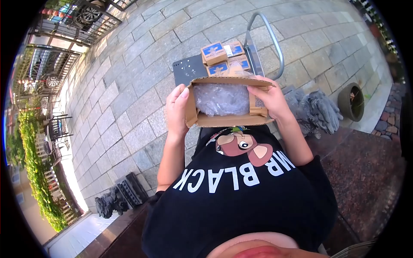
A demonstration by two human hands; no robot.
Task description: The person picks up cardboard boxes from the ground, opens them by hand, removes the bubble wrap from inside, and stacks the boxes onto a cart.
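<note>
Held up in front of my chest is an open cardboard box (229, 121), with a bundle of clear bubble wrap (221, 99) filling its inside. Whatever the wrap covers cannot be made out. My left hand (177, 107) grips the box's left end, its thumb on the edge near the top corner. At the right end, my right hand (270, 99) is closed on the wall and a flap, with the thumb reaching over the inner side. Both hands carry the box between them, its opening turned towards me.
Beyond the box, several small cartons (214, 52) with blue labels sit on a dark platform trolley (186, 70) with a metal handle (275, 43). Grey carved stone pieces (322, 112) and a round planter (353, 102) stand at right. More dark carvings (122, 195) lie lower left.
</note>
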